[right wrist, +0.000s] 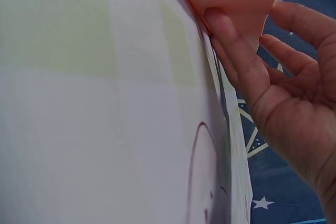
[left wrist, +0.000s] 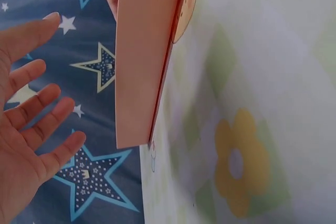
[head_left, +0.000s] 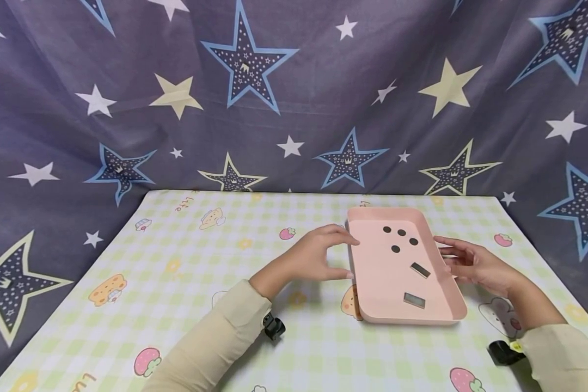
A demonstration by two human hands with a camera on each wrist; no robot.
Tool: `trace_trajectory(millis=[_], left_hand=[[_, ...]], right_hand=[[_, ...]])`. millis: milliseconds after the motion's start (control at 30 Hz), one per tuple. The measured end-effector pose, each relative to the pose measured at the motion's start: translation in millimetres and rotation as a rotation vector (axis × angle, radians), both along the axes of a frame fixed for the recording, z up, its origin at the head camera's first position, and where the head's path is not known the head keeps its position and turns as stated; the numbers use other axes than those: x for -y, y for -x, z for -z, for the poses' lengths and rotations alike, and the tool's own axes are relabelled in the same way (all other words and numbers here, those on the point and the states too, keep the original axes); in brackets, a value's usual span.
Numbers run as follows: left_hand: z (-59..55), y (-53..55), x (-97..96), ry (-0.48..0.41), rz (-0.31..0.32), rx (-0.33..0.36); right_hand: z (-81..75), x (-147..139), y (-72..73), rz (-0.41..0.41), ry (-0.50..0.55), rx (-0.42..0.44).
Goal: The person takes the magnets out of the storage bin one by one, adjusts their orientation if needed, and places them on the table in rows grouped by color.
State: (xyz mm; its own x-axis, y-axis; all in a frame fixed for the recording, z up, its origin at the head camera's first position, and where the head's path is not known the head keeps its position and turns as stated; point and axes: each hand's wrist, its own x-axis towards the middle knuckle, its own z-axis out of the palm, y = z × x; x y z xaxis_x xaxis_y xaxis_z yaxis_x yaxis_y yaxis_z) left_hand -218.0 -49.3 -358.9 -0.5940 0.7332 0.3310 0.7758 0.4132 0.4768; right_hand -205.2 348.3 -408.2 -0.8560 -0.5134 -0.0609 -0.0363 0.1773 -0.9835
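A shallow pink tray (head_left: 379, 283) lies on the cloth. Several small black discs (head_left: 396, 249) sit inside it, along with a small dark-topped rectangular piece (head_left: 420, 270) and a grey-faced rectangular piece (head_left: 414, 300), whose kind I cannot tell. Beside the tray's left wall is my left hand (head_left: 318, 253), fingers spread and holding nothing; the left wrist view shows a gap between this hand (left wrist: 26, 129) and the tray wall (left wrist: 142, 66). On the opposite side, my right hand (head_left: 480, 267) touches the tray's right wall with its fingertips. The right wrist view shows its thumb (right wrist: 239, 53) against that wall.
A green-and-white checked cloth (head_left: 176, 321) with cartoon prints covers the table. Behind the table's far edge hangs a dark curtain (head_left: 294, 98) patterned with stars. Small black devices (head_left: 274, 326) are worn at both wrists.
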Motion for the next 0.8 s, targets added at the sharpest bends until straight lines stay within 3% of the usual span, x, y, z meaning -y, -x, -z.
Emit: trace_trajectory(millis=[667,800], left_hand=[[-6.1,9.8,-36.2,0.034,0.082,0.036],[-9.2,11.2,-43.2,0.025,0.093,0.095]], right_hand=[[2.4,-1.1,1.0,-0.001,-0.001,-0.006],[2.5,-1.0,1.2,0.009,-0.016,-0.011]])
